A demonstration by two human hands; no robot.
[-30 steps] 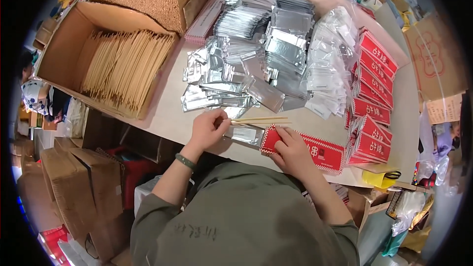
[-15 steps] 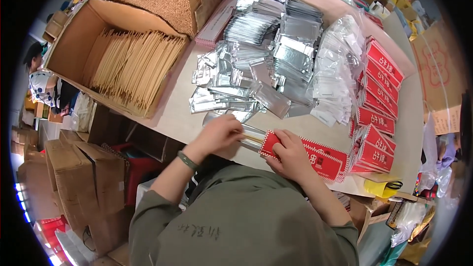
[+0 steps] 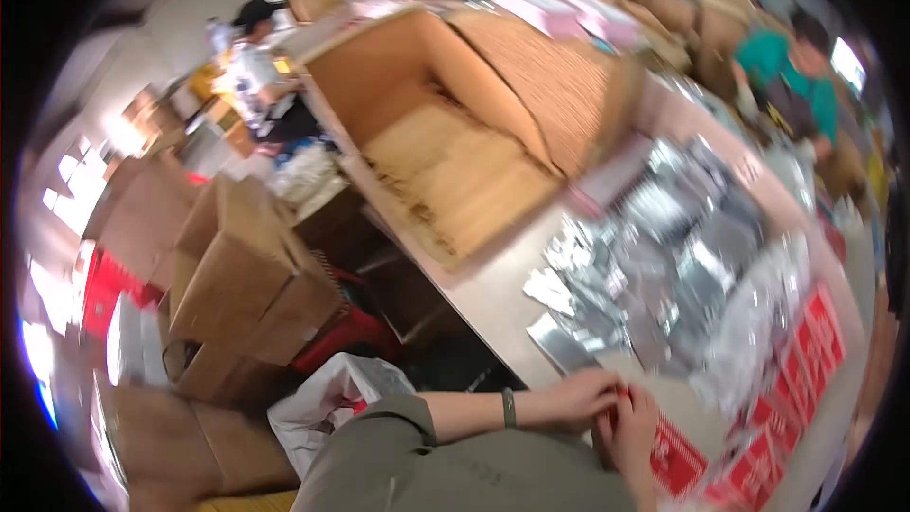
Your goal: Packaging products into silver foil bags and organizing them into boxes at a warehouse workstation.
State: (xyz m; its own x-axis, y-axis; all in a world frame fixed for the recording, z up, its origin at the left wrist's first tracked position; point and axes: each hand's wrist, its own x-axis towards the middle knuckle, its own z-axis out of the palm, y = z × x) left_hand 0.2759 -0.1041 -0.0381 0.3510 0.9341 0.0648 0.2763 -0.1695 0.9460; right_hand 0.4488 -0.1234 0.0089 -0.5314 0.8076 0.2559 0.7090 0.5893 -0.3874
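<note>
My left hand, with a dark green band on its wrist, reaches to the right and meets my right hand near the table's front edge. Fingers of both hands are closed together around a small red paper sleeve, of which only a bit shows. Whether sticks are inside it cannot be seen. A red printed paper sleeve lies just right of my right hand. Beyond my hands spreads a heap of shiny silver packets. The picture is smeared by motion.
An open carton holding light wooden sticks stands left, beside a carton of tightly packed sticks. Clear plastic packets and piled red sleeves lie right. Brown cartons fill the floor left. Two people work farther off.
My view has swung to the left, so the table sits farther right. My hands have come together at the red sleeve; the sticks seen between them are now hidden.
</note>
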